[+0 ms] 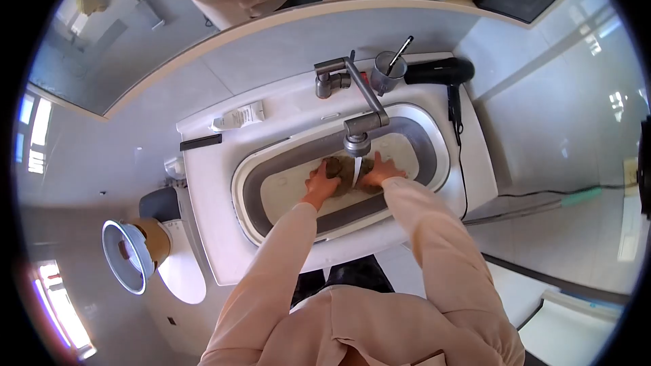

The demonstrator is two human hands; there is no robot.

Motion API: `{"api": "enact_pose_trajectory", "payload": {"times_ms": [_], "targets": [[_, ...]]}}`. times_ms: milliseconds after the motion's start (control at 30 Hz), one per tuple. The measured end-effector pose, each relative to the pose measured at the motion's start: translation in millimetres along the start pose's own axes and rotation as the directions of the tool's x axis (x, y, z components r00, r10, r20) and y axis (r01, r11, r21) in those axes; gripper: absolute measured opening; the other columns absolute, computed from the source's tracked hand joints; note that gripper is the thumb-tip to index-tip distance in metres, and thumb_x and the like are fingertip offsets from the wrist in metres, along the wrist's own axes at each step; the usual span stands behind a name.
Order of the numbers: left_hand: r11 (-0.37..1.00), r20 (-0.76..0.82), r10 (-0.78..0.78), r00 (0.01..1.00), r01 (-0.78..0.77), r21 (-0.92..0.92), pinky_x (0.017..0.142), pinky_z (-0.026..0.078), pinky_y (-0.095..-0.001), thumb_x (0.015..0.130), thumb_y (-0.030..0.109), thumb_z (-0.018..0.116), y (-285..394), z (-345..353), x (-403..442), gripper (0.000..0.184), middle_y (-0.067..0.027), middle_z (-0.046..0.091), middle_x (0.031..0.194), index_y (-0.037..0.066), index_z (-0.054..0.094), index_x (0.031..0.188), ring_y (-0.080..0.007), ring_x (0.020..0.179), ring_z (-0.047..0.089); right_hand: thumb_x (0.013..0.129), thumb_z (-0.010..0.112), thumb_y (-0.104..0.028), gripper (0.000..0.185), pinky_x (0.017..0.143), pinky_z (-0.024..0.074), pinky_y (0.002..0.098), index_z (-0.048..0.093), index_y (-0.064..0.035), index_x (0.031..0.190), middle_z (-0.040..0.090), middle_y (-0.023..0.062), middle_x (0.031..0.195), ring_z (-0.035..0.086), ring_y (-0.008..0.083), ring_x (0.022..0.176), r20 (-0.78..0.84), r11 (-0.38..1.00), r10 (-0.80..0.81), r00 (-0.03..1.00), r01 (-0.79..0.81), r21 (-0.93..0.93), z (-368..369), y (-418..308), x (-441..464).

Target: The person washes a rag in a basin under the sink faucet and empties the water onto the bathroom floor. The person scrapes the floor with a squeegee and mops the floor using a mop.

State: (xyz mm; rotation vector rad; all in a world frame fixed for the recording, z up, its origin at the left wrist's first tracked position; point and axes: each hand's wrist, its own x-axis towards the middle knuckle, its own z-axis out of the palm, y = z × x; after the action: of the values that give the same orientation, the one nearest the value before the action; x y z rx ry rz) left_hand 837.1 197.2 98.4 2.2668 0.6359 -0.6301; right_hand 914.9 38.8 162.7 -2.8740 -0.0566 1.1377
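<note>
Water runs from the grey faucet (357,142) into an oval white and grey basin (254,186) set in the sink. Under the stream lies a dark, wet, brownish item (347,175), too unclear to name. My left hand (321,183) grips its left side, fingers curled on it. On the right side, my right hand (381,171) has its fingers bent over the same item. Both hands are inside the basin, one on each side of the stream.
Behind the basin stand a tube (239,116), a grey cup (389,74) with a brush-like stick, and a black hair dryer (439,71) with a hanging cord. A black bar (201,142) lies at the left. A blue-grey bowl (139,257) and toilet (182,268) are farther left.
</note>
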Motion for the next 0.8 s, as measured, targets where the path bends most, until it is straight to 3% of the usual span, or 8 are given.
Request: {"api": "enact_pose_trajectory", "payload": {"times_ms": [133, 167, 267, 367, 467, 500, 633, 800], "targets": [[0.851, -0.06, -0.268, 0.962, 0.207, -0.483, 0.088, 0.037, -0.0426, 0.071, 0.038, 0.058, 13.2, 36.9, 13.4, 0.062, -0.0167, 0.034, 0.126, 0.018, 0.036, 0.126, -0.0318, 0.109, 0.041, 0.061, 0.063, -0.042, 0.085, 0.09, 0.0315, 0.0489, 0.021, -0.0195, 0.132, 0.036, 0.0211, 0.124, 0.046, 0.0369, 0.105, -0.064, 0.987, 0.075, 0.995, -0.083, -0.14, 62.5, -4.0, 41.6], [0.448, 0.248, -0.242, 0.938, 0.335, -0.829, 0.086, 0.039, -0.0425, 0.072, 0.04, 0.057, 18.8, 43.6, 17.8, 0.061, -0.0152, 0.036, 0.124, 0.018, 0.036, 0.125, -0.0322, 0.107, 0.043, 0.061, 0.064, -0.041, 0.074, 0.087, 0.0341, 0.0481, 0.033, -0.0163, 0.124, 0.043, 0.0191, 0.118, 0.048, 0.0356, 0.103, 0.015, 0.996, -0.076, 0.997, 0.075, 0.041, 87.6, -1.4, 70.6], [-0.161, 0.499, -0.04, 0.865, 0.488, -0.858, 0.077, 0.045, -0.0431, 0.077, 0.04, 0.054, 29.1, 41.9, 22.1, 0.043, -0.0112, 0.051, 0.107, 0.013, 0.048, 0.109, -0.0296, 0.096, 0.051, 0.065, 0.061, -0.042, 0.052, 0.08, 0.0399, 0.0456, 0.05, -0.0105, 0.105, 0.055, 0.0168, 0.099, 0.053, 0.0346, 0.094, -0.009, 0.875, -0.319, 0.948, 0.298, 0.382, 70.6, -15.5, 36.2], [-0.444, 0.402, 0.18, 0.898, 0.439, -0.781, 0.07, 0.046, -0.0441, 0.079, 0.04, 0.051, 23.0, 23.2, 19.9, 0.035, -0.0107, 0.059, 0.082, 0.006, 0.054, 0.086, -0.0281, 0.078, 0.056, 0.073, 0.053, -0.043, 0.039, 0.071, 0.0438, 0.0426, 0.057, -0.0082, 0.091, 0.06, 0.0161, 0.081, 0.056, 0.0354, 0.081, -0.124, 0.734, -0.429, 0.895, 0.425, 0.53, 22.7, -25.1, -37.0], [-0.371, 0.33, 0.081, 0.94, 0.336, -0.866, 0.067, 0.045, -0.0439, 0.079, 0.037, 0.049, 29.5, 19.4, -0.4, 0.032, -0.0126, 0.058, 0.081, 0.006, 0.054, 0.085, -0.0284, 0.076, 0.055, 0.079, 0.047, -0.042, 0.036, 0.065, 0.0441, 0.0416, 0.058, -0.0086, 0.086, 0.06, 0.016, 0.074, 0.056, 0.0364, 0.074, -0.184, 0.679, -0.449, 0.874, 0.468, 0.566, 18.7, -31.0, -62.7], [-0.177, 0.34, -0.116, 0.933, 0.317, -0.932, 0.066, 0.045, -0.0438, 0.08, 0.032, 0.045, 6.9, 41.4, 11.1, 0.028, -0.0121, 0.057, 0.082, 0.006, 0.053, 0.088, -0.028, 0.073, 0.055, 0.08, 0.046, -0.043, 0.036, 0.064, 0.0437, 0.042, 0.058, -0.0086, 0.085, 0.06, 0.0164, 0.073, 0.056, 0.0369, 0.073, -0.214, 0.667, -0.42, 0.882, 0.46, 0.586, 21.7, -32.0, -67.5], [-0.207, 0.518, -0.049, 0.854, 0.499, -0.841, 0.069, 0.044, -0.0424, 0.082, 0.029, 0.042, 4.6, 47.9, -15.4, 0.027, -0.0108, 0.054, 0.089, 0.009, 0.049, 0.099, -0.0264, 0.081, 0.053, 0.081, 0.045, -0.04, 0.033, 0.063, 0.0432, 0.042, 0.058, -0.0089, 0.082, 0.059, 0.0172, 0.072, 0.055, 0.0376, 0.072, -0.317, 0.726, -0.361, 0.877, 0.477, 0.495, 55.6, -20.7, -37.5], [0.143, 0.38, -0.193, 0.905, 0.409, -0.901, 0.078, 0.041, -0.0449, 0.081, 0.025, 0.047, 38.2, -8.7, -56.1, 0.036, -0.0082, 0.047, 0.109, 0.017, 0.039, 0.115, -0.0229, 0.1, 0.045, 0.08, 0.048, -0.034, 0.029, 0.074, 0.0418, 0.0404, 0.059, -0.0102, 0.093, 0.06, 0.0121, 0.084, 0.056, 0.0315, 0.085, -0.043, 0.915, -0.267, 0.963, 0.267, 0.302, -3.5, 13.3, -4.9]]}}
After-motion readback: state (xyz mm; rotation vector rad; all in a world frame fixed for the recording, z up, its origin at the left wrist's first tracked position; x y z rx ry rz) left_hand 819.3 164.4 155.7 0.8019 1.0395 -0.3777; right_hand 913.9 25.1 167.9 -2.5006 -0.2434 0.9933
